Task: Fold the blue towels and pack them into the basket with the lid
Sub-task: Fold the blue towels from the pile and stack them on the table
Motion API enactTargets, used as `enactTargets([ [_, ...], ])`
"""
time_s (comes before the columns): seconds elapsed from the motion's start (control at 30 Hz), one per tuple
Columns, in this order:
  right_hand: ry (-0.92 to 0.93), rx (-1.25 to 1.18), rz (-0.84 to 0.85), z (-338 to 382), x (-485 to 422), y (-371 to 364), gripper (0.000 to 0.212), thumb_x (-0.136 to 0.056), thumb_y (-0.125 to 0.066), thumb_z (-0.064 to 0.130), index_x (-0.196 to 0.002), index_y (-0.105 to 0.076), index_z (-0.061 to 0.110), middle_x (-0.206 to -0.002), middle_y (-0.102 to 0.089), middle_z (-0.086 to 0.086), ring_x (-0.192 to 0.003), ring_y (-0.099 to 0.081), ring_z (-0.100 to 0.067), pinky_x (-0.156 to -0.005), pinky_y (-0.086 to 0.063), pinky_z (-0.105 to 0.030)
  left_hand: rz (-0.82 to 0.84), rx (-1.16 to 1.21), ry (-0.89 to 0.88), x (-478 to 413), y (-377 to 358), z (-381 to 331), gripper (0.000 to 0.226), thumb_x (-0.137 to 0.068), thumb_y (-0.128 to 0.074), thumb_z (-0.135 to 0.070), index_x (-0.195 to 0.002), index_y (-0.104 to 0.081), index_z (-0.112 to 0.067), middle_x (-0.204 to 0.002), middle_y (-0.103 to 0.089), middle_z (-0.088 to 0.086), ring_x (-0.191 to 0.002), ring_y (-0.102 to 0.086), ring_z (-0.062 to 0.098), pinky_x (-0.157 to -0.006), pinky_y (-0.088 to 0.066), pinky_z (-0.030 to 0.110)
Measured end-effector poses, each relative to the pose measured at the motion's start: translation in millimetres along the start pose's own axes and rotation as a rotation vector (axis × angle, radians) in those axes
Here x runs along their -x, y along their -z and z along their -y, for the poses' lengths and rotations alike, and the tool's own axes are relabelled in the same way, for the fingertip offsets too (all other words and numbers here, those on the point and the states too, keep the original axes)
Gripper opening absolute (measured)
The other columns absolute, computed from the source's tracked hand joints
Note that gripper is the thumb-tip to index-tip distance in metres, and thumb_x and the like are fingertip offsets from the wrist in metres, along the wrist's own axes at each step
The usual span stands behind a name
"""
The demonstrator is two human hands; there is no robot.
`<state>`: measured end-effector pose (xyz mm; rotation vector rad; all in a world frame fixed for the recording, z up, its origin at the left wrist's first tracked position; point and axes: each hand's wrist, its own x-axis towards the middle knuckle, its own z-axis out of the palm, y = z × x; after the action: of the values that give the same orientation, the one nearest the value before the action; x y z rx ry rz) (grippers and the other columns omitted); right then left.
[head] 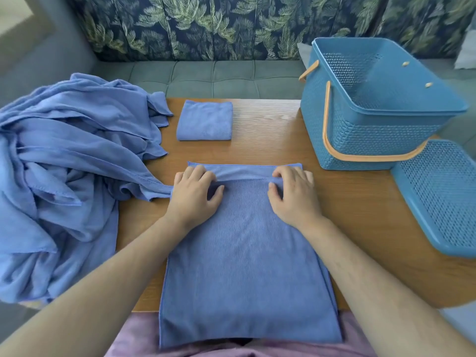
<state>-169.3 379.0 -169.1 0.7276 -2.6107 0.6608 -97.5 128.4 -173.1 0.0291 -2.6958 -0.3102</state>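
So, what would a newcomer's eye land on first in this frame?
The left hand and right hand, gripping the far edge of a half-folded towel in the middle of the table. Then the heap of unfolded towels spilling over the left side, and the open blue basket at far right, its lid lying beside it. One folded towel sits at the back.

The left grip (pixel 195 195) and right grip (pixel 293 195) are pinching the top layer's far hem of a blue towel (pixel 247 253) that is lying on the tabletop (pixel 270 124) and hanging over its near edge. A folded towel (pixel 204 119) is lying beyond; the basket (pixel 360 130) is standing open at right, its lid (pixel 438 197) lying beside it
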Motion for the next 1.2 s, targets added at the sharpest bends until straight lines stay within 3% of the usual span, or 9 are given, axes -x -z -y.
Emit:
enactTargets([
  [0.07,-0.014,-0.006,0.058,-6,-4,3,0.027,-0.082,-0.059,0.025,-0.107,-0.059,0.016,-0.101,-0.065,0.003,-0.097,-0.058,-0.023,-0.089,-0.034,-0.039,0.048,0.028,0.011,-2,3,0,0.027,-0.087,-0.055,-0.045,-0.086,-0.055,-0.018,-0.084,-0.05,-0.005,-0.083,-0.05,0.022,-0.077,-0.034,0.036],
  [0.2,-0.032,-0.149,0.157,-39,-11,16,0.011,-0.088,-0.056,0.026,-0.093,-0.064,0.02,-0.096,-0.061,0.007,-0.093,-0.062,-0.021,-0.084,-0.047,-0.038,0.2,0.144,-0.044,-13,17,19,0.026,-0.081,-0.053,-0.051,-0.082,-0.052,-0.025,-0.082,-0.052,-0.012,-0.082,-0.047,0.013,-0.076,-0.032,0.033],
  [0.33,-0.121,-0.302,0.002,-56,-2,22,0.006,-0.093,-0.066,0.014,-0.091,-0.066,0.019,-0.091,-0.058,0.01,-0.082,-0.054,0.003,-0.075,-0.042,-0.018,0.27,0.25,-0.095,-25,31,49,0.02,-0.077,-0.051,-0.039,-0.075,-0.052,-0.019,-0.075,-0.051,-0.009,-0.075,-0.048,0.015,-0.07,-0.036,0.035],
  [0.4,-0.166,-0.337,-0.064,-57,-2,21,0.006,-0.092,-0.069,0.013,-0.089,-0.067,0.017,-0.091,-0.059,0.008,-0.082,-0.054,0.004,-0.074,-0.038,-0.014,0.234,0.343,-0.062,-22,30,53,0.017,-0.083,-0.054,-0.031,-0.077,-0.055,-0.015,-0.073,-0.052,-0.005,-0.072,-0.049,0.016,-0.066,-0.04,0.036],
  [0.53,-0.236,-0.359,-0.09,-59,-4,20,0.007,-0.092,-0.071,0.02,-0.086,-0.067,0.018,-0.083,-0.06,0.011,-0.075,-0.056,-0.003,-0.068,-0.039,-0.019,0.06,0.463,0.116,-13,22,48,0.012,-0.09,-0.058,-0.029,-0.086,-0.064,-0.019,-0.073,-0.06,-0.005,-0.069,-0.054,0.013,-0.063,-0.046,0.035],
  [0.77,-0.322,-0.232,-0.077,-56,-11,12,0.014,-0.092,-0.068,0.028,-0.079,-0.064,0.023,-0.074,-0.058,0.011,-0.071,-0.052,-0.008,-0.064,-0.038,-0.03,0.001,0.38,0.253,-23,12,43,0.006,-0.092,-0.069,-0.026,-0.091,-0.067,-0.02,-0.075,-0.065,-0.008,-0.067,-0.054,0.007,-0.067,-0.047,0.032],
  [0.9,-0.313,-0.136,-0.052,-55,-12,8,0.007,-0.09,-0.064,0.026,-0.093,-0.069,0.024,-0.093,-0.063,0.008,-0.085,-0.061,-0.016,-0.072,-0.048,-0.033,0.055,0.31,0.176,-26,4,46,0.015,-0.093,-0.066,-0.028,-0.105,-0.071,-0.02,-0.088,-0.069,-0.006,-0.081,-0.062,0.016,-0.077,-0.05,0.033],
  [1.0,-0.314,-0.099,-0.03,-53,-11,6,0.017,-0.091,-0.063,0.026,-0.105,-0.071,0.022,-0.103,-0.061,0.007,-0.085,-0.061,-0.018,-0.071,-0.048,-0.031,0.033,0.272,0.14,-25,0,47,0.022,-0.092,-0.069,-0.023,-0.113,-0.072,-0.017,-0.088,-0.054,-0.007,-0.078,-0.053,0.011,-0.076,-0.045,0.026],
  [1.2,-0.244,-0.121,-0.015,-56,-9,5,0.008,-0.096,-0.059,0.02,-0.098,-0.067,0.02,-0.101,-0.055,0.005,-0.087,-0.059,-0.02,-0.074,-0.049,-0.036,-0.017,0.25,0.105,-24,-3,49,0.011,-0.092,-0.07,-0.017,-0.099,-0.069,-0.009,-0.097,-0.047,-0.002,-0.083,-0.049,0.013,-0.08,-0.039,0.022],
])
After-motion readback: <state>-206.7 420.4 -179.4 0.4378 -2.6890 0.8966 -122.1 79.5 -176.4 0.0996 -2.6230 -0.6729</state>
